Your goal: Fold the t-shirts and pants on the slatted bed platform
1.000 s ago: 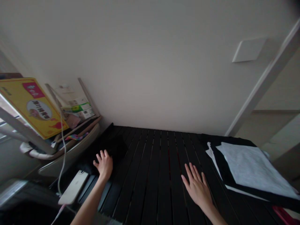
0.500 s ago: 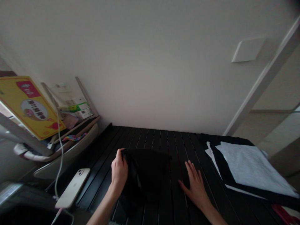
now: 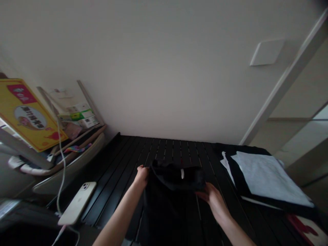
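On the slatted black desk (image 3: 133, 150), a black garment (image 3: 169, 208) lies unfolded, stretching toward the person, its top edge bunched into a dark, rumpled band with a small white tag (image 3: 182, 174) showing. The left hand (image 3: 141, 176) is closed on one end of that edge; the right hand (image 3: 214, 200) grips the other end, fingers tucked beneath. A folded pale grey cloth (image 3: 266, 177) rests on a black cloth stack (image 3: 230, 171) to the right.

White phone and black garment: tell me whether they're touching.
Apart. The head view shows the white phone lying on the dark slatted table, with bare slats between it and the black garment.
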The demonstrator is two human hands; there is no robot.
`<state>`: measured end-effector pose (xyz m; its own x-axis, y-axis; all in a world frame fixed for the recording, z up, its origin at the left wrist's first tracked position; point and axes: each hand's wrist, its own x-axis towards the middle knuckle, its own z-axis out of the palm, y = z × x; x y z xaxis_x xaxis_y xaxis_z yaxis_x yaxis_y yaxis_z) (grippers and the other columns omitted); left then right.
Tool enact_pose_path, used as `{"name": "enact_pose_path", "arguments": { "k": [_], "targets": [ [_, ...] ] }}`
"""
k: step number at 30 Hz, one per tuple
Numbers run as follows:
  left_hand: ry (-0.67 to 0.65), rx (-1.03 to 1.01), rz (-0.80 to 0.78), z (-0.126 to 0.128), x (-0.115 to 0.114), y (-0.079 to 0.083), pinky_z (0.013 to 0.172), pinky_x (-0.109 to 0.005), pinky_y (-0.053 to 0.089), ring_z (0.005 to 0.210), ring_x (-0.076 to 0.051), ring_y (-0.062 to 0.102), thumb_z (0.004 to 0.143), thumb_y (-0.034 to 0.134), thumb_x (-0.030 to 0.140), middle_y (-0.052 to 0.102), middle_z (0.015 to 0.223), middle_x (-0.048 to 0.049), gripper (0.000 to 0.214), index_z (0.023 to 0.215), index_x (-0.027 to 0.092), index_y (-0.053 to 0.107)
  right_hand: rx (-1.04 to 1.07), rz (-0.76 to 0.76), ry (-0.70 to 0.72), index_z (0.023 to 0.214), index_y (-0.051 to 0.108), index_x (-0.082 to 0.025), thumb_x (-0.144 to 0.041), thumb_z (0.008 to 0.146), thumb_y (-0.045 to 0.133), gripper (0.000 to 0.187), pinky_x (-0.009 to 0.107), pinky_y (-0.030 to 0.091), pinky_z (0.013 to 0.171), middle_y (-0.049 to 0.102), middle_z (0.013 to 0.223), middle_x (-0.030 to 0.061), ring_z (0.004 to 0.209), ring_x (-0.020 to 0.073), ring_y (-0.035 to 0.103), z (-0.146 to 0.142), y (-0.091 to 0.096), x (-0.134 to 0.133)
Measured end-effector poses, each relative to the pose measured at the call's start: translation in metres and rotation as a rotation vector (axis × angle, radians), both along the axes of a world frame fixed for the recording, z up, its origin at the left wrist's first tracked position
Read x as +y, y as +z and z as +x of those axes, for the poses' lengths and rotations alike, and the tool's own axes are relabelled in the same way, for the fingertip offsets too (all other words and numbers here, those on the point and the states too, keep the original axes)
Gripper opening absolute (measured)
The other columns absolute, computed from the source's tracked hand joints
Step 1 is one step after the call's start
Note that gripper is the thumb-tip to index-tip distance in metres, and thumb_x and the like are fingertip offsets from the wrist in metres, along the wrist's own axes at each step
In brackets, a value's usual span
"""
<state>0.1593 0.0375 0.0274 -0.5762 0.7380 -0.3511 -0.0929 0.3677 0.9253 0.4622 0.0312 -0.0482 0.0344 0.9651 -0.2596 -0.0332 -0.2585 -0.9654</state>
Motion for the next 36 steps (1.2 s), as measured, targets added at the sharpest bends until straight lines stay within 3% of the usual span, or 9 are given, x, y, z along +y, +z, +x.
{"name": "enact_pose_path", "arguments": {
  "k": [3,7,13,19,23,26,29,33,36],
  "targets": [
    [0.051,0.083,-0.037,0.006,-0.01,-0.019,0.091,-0.036,0.047,0.111,-0.023,0.058,0.078,0.058,0.019,0.05,0.131,-0.0193,0.064,0.135,0.014,0.029,-0.025,-0.067,-0.106,0.1,0.055,-0.02,-0.063,0.067,0.059,0.055,0.036,0.054,0.065,0.067,0.088,0.005,0.074,0.0235,0.068,-0.007,-0.003,-0.015],
    [-0.203,0.192,-0.002,0.024,-0.035,-0.025,0.099,-0.035,0.043,0.118,-0.024,0.055,0.084,0.056,0.033,0.054,0.129,-0.0176,0.062,0.137,0.014,0.03,-0.067,-0.045,0.108,0.129,0.04,-0.019,-0.066,0.072,0.056,0.075,0.032,0.048,0.058,0.064,0.073,-0.0025,0.056,0.0175,0.059,-0.036,0.007,-0.039],
    [-0.587,0.305,0.211,0.061,-0.079,0.002,0.117,-0.036,0.021,0.14,-0.02,0.03,0.071,0.046,0.01,0.042,0.148,-0.0063,0.075,0.144,0.018,0.034,-0.142,-0.068,0.236,0.143,0.035,-0.019,-0.068,0.073,0.055,0.088,0.035,0.044,0.093,0.067,0.107,0.0063,0.101,0.024,0.063,-0.081,0.037,-0.05],
    [-0.909,0.2,0.289,0.082,-0.113,0.019,0.12,-0.038,0.007,0.146,-0.019,-0.001,0.057,0.039,0.001,0.0,0.16,0.0019,0.11,0.15,0.023,-0.016,-0.162,-0.118,0.248,0.133,0.051,-0.018,-0.067,0.07,0.059,0.08,0.038,0.035,0.108,0.053,0.138,0.0107,0.131,0.0284,0.044,-0.076,0.044,-0.048],
    [-0.952,0.16,0.259,0.087,-0.115,0.012,0.118,-0.044,0.012,0.145,-0.022,0.013,0.055,0.041,0.001,0.015,0.159,-0.0046,0.115,0.143,0.02,-0.03,-0.164,0.039,0.221,0.116,0.064,-0.016,-0.066,0.072,0.058,0.068,0.038,0.041,0.103,0.064,0.124,0.0126,0.122,0.0308,0.053,-0.065,0.044,-0.042],
    [-0.928,0.08,0.256,0.089,-0.115,0.01,0.117,-0.044,0.016,0.142,-0.02,0.024,0.056,0.04,0.001,0.03,0.154,-0.0037,0.113,0.141,0.021,-0.032,-0.154,0.16,0.237,0.104,0.07,-0.017,-0.065,0.077,0.055,0.057,0.035,0.048,0.095,0.07,0.111,0.0123,0.11,0.0296,0.062,-0.06,0.044,-0.038],
    [-0.819,-0.006,0.265,0.084,-0.114,0.01,0.117,-0.039,0.017,0.143,-0.02,0.021,0.062,0.042,0.005,0.031,0.154,0.0002,0.102,0.152,0.023,-0.003,-0.203,0.19,0.158,0.098,0.072,-0.017,-0.067,0.079,0.05,0.057,0.034,0.048,0.094,0.071,0.108,0.0129,0.108,0.0291,0.062,-0.057,0.045,-0.036],
    [-0.431,-0.174,0.197,0.069,-0.104,0.01,0.106,-0.034,0.037,0.126,-0.024,0.047,0.06,0.05,0.011,0.059,0.131,-0.0008,0.07,0.128,0.022,0.059,-0.212,0.188,0.069,0.098,0.071,-0.016,-0.066,0.081,0.05,0.057,0.037,0.044,0.099,0.071,0.106,0.0136,0.11,0.0295,0.06,-0.048,0.054,-0.03],
    [-0.115,-0.351,0.197,0.052,-0.089,0.019,0.076,-0.028,0.051,0.085,-0.02,0.064,0.054,0.055,0.015,0.07,0.083,-0.0004,0.044,0.095,0.018,0.07,-0.206,0.176,0.01,0.091,0.071,-0.016,-0.067,0.081,0.049,0.056,0.034,0.048,0.088,0.073,0.094,0.011,0.097,0.0279,0.064,-0.033,0.062,-0.019]
  ]
}}
